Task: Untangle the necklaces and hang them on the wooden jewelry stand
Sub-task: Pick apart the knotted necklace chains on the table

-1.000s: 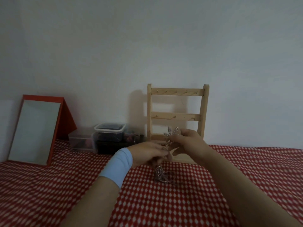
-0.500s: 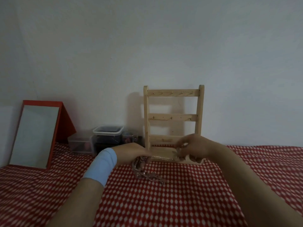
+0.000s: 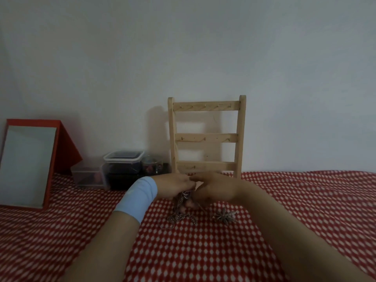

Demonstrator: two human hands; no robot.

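A tangle of silver necklaces (image 3: 181, 213) hangs from between my hands down onto the red checked cloth. My left hand (image 3: 174, 185), with a light blue wristband, and my right hand (image 3: 216, 189) meet fingertip to fingertip just above the tangle, and both pinch the chains. A silver leaf-shaped pendant (image 3: 225, 215) lies on the cloth below my right hand. The wooden jewelry stand (image 3: 206, 137) stands upright against the wall right behind my hands, its three hook rails bare.
A red-framed mirror (image 3: 28, 165) leans at the far left. Clear plastic boxes (image 3: 123, 166) and a small jar (image 3: 151, 164) sit left of the stand. The red checked cloth (image 3: 305, 200) covers the whole surface.
My hands have come back together and sunk close to the cloth. The chain stretched between them has gone slack, and the leaf pendant now lies on the cloth at the right.
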